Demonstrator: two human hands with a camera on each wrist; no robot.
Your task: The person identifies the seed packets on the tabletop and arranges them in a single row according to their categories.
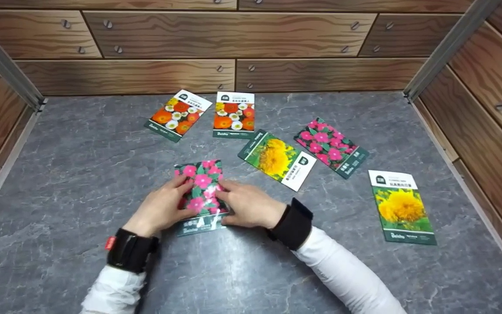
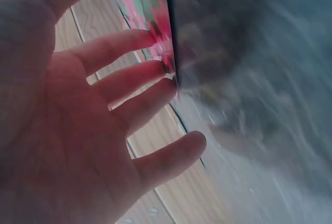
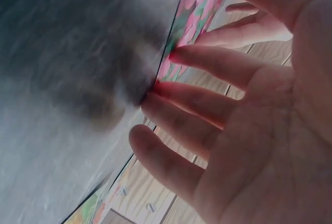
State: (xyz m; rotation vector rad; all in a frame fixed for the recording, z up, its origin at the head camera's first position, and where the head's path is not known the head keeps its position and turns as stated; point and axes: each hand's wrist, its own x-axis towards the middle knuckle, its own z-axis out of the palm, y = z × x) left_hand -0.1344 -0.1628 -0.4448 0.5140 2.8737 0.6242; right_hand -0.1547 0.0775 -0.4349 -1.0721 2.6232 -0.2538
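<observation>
A flower seed packet (image 1: 201, 180) with pink blossoms and a green lower band lies at the centre front of the head view. My left hand (image 1: 157, 210) rests along its left side, fingertips on the printed face. From the other side my right hand (image 1: 251, 206) touches the packet's right edge and face. The left wrist view shows the left fingers (image 2: 145, 107) spread and fairly straight, tips at the packet's edge (image 2: 150, 9). Likewise extended, the right fingers (image 3: 181, 120) meet the packet (image 3: 194, 19) in the right wrist view, with left fingertips beyond.
Two orange-and-white flower packets (image 1: 179, 115) lie at the back. Right of centre are a yellow flower packet (image 1: 276, 158) and another pink one (image 1: 330, 146). A second yellow packet (image 1: 401, 208) lies far right. Wood-patterned walls (image 1: 229, 35) bound the grey marbled table (image 1: 81, 174).
</observation>
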